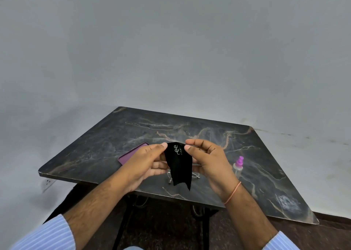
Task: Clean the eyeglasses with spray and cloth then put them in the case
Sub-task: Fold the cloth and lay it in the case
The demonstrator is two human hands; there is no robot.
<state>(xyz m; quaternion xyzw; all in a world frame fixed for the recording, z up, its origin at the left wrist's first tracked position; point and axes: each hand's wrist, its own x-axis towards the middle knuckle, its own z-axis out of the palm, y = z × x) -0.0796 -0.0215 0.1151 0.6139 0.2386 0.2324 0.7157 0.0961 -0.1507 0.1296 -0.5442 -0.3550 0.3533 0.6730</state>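
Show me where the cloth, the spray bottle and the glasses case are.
cloth [179, 166], head view, middle of the black fabric hanging between the hands.
spray bottle [239, 162], head view, purple nozzle top.
glasses case [131, 153], head view, purple lid left of the left hand.

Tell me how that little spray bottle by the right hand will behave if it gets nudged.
The spray bottle stands upright, tall and narrow, so a sideways nudge would probably tip it. Its body looks clear and plastic, so it is likely light. If round, as it seems, it may roll on the smooth marble-look table.
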